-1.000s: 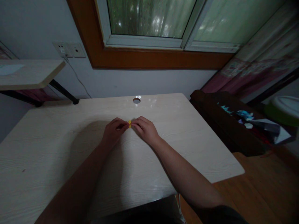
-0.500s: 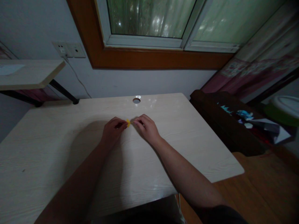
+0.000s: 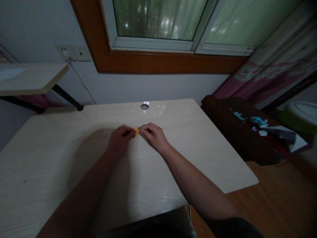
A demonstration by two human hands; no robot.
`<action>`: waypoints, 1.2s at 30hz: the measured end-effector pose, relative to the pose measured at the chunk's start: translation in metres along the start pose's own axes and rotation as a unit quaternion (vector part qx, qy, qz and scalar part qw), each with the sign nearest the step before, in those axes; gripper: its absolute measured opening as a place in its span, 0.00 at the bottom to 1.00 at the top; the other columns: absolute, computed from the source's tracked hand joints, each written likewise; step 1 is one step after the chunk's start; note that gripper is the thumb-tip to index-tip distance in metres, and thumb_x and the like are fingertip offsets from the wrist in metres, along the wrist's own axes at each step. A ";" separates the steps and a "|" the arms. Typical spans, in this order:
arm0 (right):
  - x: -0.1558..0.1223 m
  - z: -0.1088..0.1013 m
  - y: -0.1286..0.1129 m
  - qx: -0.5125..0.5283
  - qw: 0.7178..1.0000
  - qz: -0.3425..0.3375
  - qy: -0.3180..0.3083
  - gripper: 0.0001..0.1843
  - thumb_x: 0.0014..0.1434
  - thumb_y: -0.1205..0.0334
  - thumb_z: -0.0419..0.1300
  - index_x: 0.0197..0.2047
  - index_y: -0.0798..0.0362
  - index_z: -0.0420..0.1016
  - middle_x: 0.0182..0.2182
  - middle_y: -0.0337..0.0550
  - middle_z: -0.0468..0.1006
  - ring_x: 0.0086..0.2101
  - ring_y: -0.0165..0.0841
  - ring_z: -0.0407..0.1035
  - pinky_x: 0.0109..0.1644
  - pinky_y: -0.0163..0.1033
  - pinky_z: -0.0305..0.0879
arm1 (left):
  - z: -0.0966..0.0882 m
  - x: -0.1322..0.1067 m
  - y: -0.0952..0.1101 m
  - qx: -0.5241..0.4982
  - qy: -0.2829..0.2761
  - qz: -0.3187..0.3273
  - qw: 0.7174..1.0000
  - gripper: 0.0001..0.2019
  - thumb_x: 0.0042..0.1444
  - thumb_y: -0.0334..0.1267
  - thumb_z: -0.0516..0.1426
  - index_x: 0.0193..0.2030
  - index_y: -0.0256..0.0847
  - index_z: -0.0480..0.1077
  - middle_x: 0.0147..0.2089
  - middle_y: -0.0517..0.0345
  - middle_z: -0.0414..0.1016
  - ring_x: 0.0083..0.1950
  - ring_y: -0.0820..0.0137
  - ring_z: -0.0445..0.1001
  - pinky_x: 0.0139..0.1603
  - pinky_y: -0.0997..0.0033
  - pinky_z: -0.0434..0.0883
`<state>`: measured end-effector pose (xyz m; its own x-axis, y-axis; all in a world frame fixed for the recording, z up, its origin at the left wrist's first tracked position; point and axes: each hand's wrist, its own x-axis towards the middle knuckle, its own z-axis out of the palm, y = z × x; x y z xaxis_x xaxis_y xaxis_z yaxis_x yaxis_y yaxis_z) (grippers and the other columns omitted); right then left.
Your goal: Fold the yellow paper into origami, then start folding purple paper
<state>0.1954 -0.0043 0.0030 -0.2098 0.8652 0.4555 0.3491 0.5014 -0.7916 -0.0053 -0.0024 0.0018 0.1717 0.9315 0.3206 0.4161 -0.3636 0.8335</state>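
Note:
A small yellow piece [image 3: 136, 131] with pointed ends, perhaps folded paper, is held just above or on the pale wood-grain desk [image 3: 158, 172]. Thumb and fingers of my left hand [image 3: 121, 136] pinch its left side. From the other side, my right hand [image 3: 153, 134] has its thumb and fingertips closed together at the piece's right tip. Much of the piece is hidden behind the left fingertips, so its full shape cannot be made out.
Behind the hands, a round cable hole [image 3: 144, 106] sits near the desk's back edge. A raised shelf [image 3: 32, 79] on black legs stands at the left. Beyond the right edge, a dark brown cabinet [image 3: 223, 125] bears blue scraps [image 3: 259, 121] and papers.
Both hands have hardly moved. The yellow piece has shifted very slightly to the right and shows a little differently between the fingertips.

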 end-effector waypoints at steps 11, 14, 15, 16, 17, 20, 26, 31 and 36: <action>-0.002 0.005 0.002 0.005 1.000 0.010 0.026 0.07 0.62 0.58 0.62 0.38 0.51 0.79 0.31 0.41 0.75 0.32 0.30 0.69 0.36 0.35 0.64 | 0.003 0.000 -0.004 -0.025 0.013 -0.005 1.000 0.09 0.57 0.45 0.61 0.35 0.40 0.75 0.33 0.57 0.76 0.33 0.71 0.76 0.37 0.71 0.73; -0.002 0.005 0.002 0.011 1.000 -0.006 0.015 0.07 0.62 0.59 0.62 0.40 0.50 0.80 0.33 0.42 0.77 0.33 0.31 0.70 0.37 0.35 0.66 | 0.004 -0.001 -0.006 -0.028 0.007 -0.006 1.000 0.10 0.56 0.45 0.61 0.35 0.40 0.75 0.32 0.58 0.77 0.33 0.71 0.76 0.37 0.71 0.73; -0.002 0.005 0.002 0.011 1.000 -0.012 0.011 0.06 0.62 0.59 0.62 0.40 0.50 0.80 0.34 0.42 0.77 0.33 0.31 0.70 0.37 0.36 0.66 | 0.005 -0.001 -0.007 -0.029 0.004 -0.004 1.000 0.10 0.56 0.45 0.61 0.35 0.40 0.75 0.32 0.58 0.77 0.33 0.71 0.76 0.37 0.71 0.73; -0.002 0.005 0.002 0.010 1.000 -0.017 0.009 0.06 0.62 0.59 0.62 0.40 0.50 0.80 0.34 0.42 0.77 0.33 0.31 0.71 0.37 0.36 0.66 | 0.005 -0.001 -0.007 -0.032 0.002 -0.002 0.999 0.10 0.56 0.45 0.61 0.35 0.40 0.75 0.32 0.58 0.77 0.33 0.71 0.76 0.37 0.71 0.73; -0.002 0.005 0.002 0.006 1.000 -0.021 0.007 0.06 0.62 0.60 0.62 0.39 0.50 0.80 0.34 0.42 0.78 0.33 0.31 0.71 0.37 0.36 0.66 | 0.005 -0.001 -0.006 -0.037 0.001 -0.001 0.999 0.10 0.56 0.45 0.61 0.36 0.40 0.75 0.32 0.58 0.77 0.32 0.71 0.76 0.37 0.71 0.74; -0.002 0.005 0.002 -0.009 1.000 -0.029 0.007 0.05 0.62 0.61 0.61 0.39 0.49 0.80 0.34 0.43 0.78 0.34 0.31 0.71 0.38 0.36 0.67 | 0.005 -0.002 -0.003 -0.065 -0.003 -0.011 0.998 0.10 0.56 0.44 0.61 0.38 0.40 0.75 0.33 0.57 0.77 0.33 0.71 0.77 0.38 0.70 0.74; -0.003 0.004 0.001 -0.012 0.999 -0.031 0.021 0.05 0.62 0.62 0.61 0.39 0.50 0.80 0.34 0.43 0.78 0.34 0.31 0.71 0.37 0.35 0.66 | 0.002 -0.003 0.001 -0.136 0.000 -0.002 0.991 0.10 0.60 0.41 0.58 0.45 0.40 0.73 0.38 0.55 0.76 0.36 0.71 0.76 0.40 0.69 0.75; -0.003 0.003 0.001 -0.010 0.999 -0.027 0.017 0.05 0.62 0.62 0.61 0.39 0.50 0.80 0.34 0.43 0.78 0.34 0.31 0.71 0.38 0.36 0.67 | 0.004 -0.004 -0.002 -0.167 -0.041 0.005 0.985 0.14 0.57 0.36 0.59 0.50 0.42 0.71 0.44 0.53 0.75 0.40 0.70 0.77 0.43 0.66 0.77; -0.002 0.002 0.001 -0.010 1.000 -0.024 0.015 0.06 0.63 0.61 0.61 0.39 0.50 0.80 0.34 0.43 0.78 0.35 0.32 0.72 0.39 0.36 0.67 | 0.005 -0.003 -0.005 -0.138 -0.072 0.028 0.987 0.19 0.55 0.35 0.62 0.54 0.44 0.69 0.52 0.51 0.71 0.47 0.68 0.75 0.46 0.66 0.77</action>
<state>0.1943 -0.0058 0.0005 -0.1996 0.8393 0.5057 0.3578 0.5429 -0.7598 -0.0032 -0.0033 -0.0057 0.3217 0.8914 0.3193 0.1468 -0.3801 0.9132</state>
